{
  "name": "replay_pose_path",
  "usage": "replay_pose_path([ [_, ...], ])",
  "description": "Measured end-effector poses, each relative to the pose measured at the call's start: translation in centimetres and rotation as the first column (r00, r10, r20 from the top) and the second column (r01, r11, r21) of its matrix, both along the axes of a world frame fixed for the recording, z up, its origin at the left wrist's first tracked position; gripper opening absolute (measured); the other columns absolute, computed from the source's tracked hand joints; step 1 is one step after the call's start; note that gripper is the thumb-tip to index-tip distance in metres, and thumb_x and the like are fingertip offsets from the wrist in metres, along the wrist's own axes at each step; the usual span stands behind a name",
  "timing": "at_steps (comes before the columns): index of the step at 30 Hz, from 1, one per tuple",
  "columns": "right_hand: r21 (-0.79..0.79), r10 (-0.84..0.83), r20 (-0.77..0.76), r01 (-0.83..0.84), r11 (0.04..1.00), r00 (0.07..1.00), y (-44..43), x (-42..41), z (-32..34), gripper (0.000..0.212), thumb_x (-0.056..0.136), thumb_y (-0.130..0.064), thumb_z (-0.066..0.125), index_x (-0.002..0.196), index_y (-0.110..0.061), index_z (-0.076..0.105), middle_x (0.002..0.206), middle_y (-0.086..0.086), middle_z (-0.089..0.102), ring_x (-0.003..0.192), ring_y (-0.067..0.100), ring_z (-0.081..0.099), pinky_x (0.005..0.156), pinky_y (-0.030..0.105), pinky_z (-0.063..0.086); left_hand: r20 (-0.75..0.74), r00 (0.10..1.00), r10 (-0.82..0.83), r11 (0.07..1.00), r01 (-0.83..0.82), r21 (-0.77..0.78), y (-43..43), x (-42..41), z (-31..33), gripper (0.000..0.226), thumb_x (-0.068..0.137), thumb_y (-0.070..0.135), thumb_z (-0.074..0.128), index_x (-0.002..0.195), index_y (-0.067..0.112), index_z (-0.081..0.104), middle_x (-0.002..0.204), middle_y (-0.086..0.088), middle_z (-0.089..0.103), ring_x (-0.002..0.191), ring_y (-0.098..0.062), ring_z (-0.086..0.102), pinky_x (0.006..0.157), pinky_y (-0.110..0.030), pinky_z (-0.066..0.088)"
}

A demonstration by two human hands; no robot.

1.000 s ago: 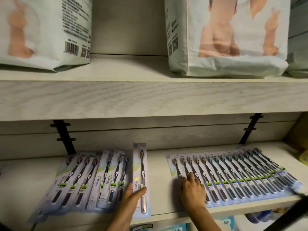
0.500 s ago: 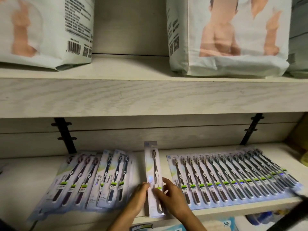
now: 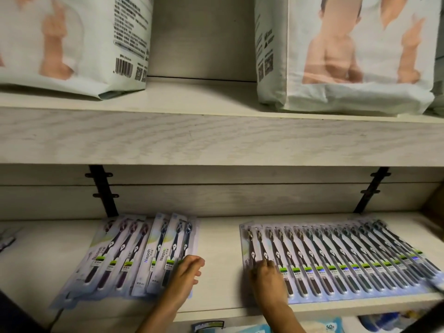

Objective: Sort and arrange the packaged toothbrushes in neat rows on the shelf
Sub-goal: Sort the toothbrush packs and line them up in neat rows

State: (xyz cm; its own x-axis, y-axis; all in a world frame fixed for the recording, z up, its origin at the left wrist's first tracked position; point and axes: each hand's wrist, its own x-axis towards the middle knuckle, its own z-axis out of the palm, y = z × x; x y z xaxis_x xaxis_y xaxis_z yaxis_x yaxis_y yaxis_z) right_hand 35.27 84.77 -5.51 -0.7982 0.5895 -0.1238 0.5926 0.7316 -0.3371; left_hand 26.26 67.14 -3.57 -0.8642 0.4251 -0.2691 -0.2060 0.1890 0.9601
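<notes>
Two groups of packaged toothbrushes lie flat on the lower shelf [image 3: 218, 255]. The left group [image 3: 134, 255] is a loose, slanted, overlapping fan of several packs. The right row [image 3: 348, 260] is a long, even, overlapping line of several packs. My left hand [image 3: 186, 272] rests with bent fingers on the rightmost pack of the left group, near its lower end. My right hand [image 3: 266, 277] lies on the leftmost pack [image 3: 247, 241] of the right row, fingertips pressing its lower half. My hands hide the lower ends of those packs.
A thick upper shelf [image 3: 216, 138] overhangs the work area and carries two large diaper bags [image 3: 72, 44] [image 3: 348, 56]. Black brackets [image 3: 105, 195] [image 3: 370, 191] stand at the back wall. Blue-labelled goods [image 3: 329, 326] sit below the shelf's front edge.
The single pack my left hand carried went right and now lies at the left end of the right row, under my right hand. My left hand moved back to the left group.
</notes>
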Motion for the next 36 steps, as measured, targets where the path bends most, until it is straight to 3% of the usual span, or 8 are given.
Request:
replay_pose_path([
  [6, 0.049, -0.029, 0.044, 0.026, 0.998, 0.999, -0.3, 0.5, 0.1, 0.039, 0.096, -0.008, 0.04, 0.134, -0.012, 0.037, 0.142, 0.011, 0.028, 0.11, 0.021, 0.056, 0.089, 0.027, 0.049, -0.01, 1.0, -0.013, 1.0, 0.013, 0.027, -0.5, 0.4, 0.4, 0.019, 0.074, 0.031, 0.052, 0.078, 0.013, 0.058, 0.087, -0.005, 0.06, 0.072, -0.016, 0.052, 0.061, -0.022, 0.041],
  [10, 0.031, -0.021, 0.033, 0.02, 0.999, 0.999, 0.0, 0.8, 0.2, 0.044, 0.094, -0.012, 0.049, 0.136, -0.013, 0.035, 0.142, 0.009, 0.029, 0.109, 0.018, 0.059, 0.095, 0.029, 0.05, -0.04, 0.998, -0.044, 0.997, 0.041, -0.068, -1.5, 0.2, -0.2, 0.016, 0.094, 0.012, 0.049, 0.079, 0.013, 0.056, 0.084, -0.006, 0.061, 0.067, -0.014, 0.051, 0.059, -0.022, 0.039],
  [13, 0.014, -0.009, 0.014, 0.009, 1.0, 1.0, 0.2, 0.9, 0.4, 0.047, 0.094, -0.017, 0.052, 0.137, -0.014, 0.033, 0.143, 0.01, 0.028, 0.108, 0.017, 0.059, 0.094, 0.028, 0.051, -0.142, 0.99, -0.012, 0.981, -0.015, -0.192, -2.4, 0.0, -0.8, 0.021, 0.093, 0.007, 0.05, 0.074, 0.016, 0.054, 0.078, -0.007, 0.06, 0.064, -0.015, 0.051, 0.063, -0.027, 0.04],
  [17, -0.005, 0.058, -0.064, -0.058, 0.998, 0.996, 0.1, 1.1, 1.4, 0.045, 0.095, -0.029, 0.048, 0.136, -0.02, 0.033, 0.139, 0.005, 0.031, 0.106, 0.014, 0.059, 0.092, 0.027, 0.051, -0.5, 0.861, -0.091, 0.843, -0.201, -0.5, -2.7, -0.7, -0.4, 0.006, 0.09, 0.021, 0.054, 0.084, 0.018, 0.055, 0.093, -0.002, 0.063, 0.086, -0.014, 0.058, 0.078, -0.026, 0.049],
  [19, -0.008, 0.102, -0.115, -0.104, 0.995, 0.988, -0.4, 1.2, 1.7, 0.039, 0.097, -0.031, 0.045, 0.134, -0.024, 0.035, 0.135, 0.001, 0.034, 0.105, 0.014, 0.059, 0.09, 0.028, 0.051, -0.563, 0.799, -0.211, 0.726, -0.257, -0.637, -2.0, -1.0, -0.1, 0.019, 0.092, 0.029, 0.048, 0.102, 0.015, 0.055, 0.108, -0.002, 0.057, 0.103, -0.016, 0.052, 0.088, -0.026, 0.044],
  [25, 0.0, 0.194, -0.203, -0.198, 0.98, 0.96, -1.9, 1.6, 2.1, 0.031, 0.095, -0.04, 0.045, 0.125, -0.032, 0.045, 0.126, -0.006, 0.041, 0.103, 0.011, 0.059, 0.081, 0.028, 0.05, -0.517, 0.818, -0.252, 0.472, -0.363, -0.804, -3.0, -2.4, -0.6, 0.048, 0.095, 0.041, 0.039, 0.13, 0.009, 0.04, 0.132, -0.008, 0.046, 0.123, -0.019, 0.041, 0.101, -0.027, 0.038],
  [33, -0.07, 0.23, -0.206, -0.249, 0.966, 0.951, -2.5, 1.9, 1.9, 0.028, 0.092, -0.035, 0.05, 0.12, -0.035, 0.048, 0.109, -0.015, 0.033, 0.104, 0.009, 0.057, 0.083, 0.025, 0.05, -0.456, 0.87, -0.186, 0.453, -0.336, -0.826, -2.9, -2.5, -0.9, 0.055, 0.083, 0.03, 0.063, 0.129, 0.009, 0.042, 0.131, -0.008, 0.044, 0.12, -0.019, 0.046, 0.092, -0.024, 0.048],
  [36, -0.08, 0.221, -0.232, -0.245, 0.966, 0.947, -2.6, 2.0, 2.0, 0.028, 0.091, -0.034, 0.052, 0.119, -0.035, 0.051, 0.116, -0.013, 0.04, 0.104, 0.009, 0.058, 0.081, 0.026, 0.049, -0.454, 0.879, -0.146, 0.465, -0.344, -0.816, -2.8, -2.6, -0.7, 0.056, 0.082, 0.031, 0.066, 0.127, 0.007, 0.042, 0.128, -0.009, 0.048, 0.117, -0.02, 0.048, 0.09, -0.023, 0.048],
])
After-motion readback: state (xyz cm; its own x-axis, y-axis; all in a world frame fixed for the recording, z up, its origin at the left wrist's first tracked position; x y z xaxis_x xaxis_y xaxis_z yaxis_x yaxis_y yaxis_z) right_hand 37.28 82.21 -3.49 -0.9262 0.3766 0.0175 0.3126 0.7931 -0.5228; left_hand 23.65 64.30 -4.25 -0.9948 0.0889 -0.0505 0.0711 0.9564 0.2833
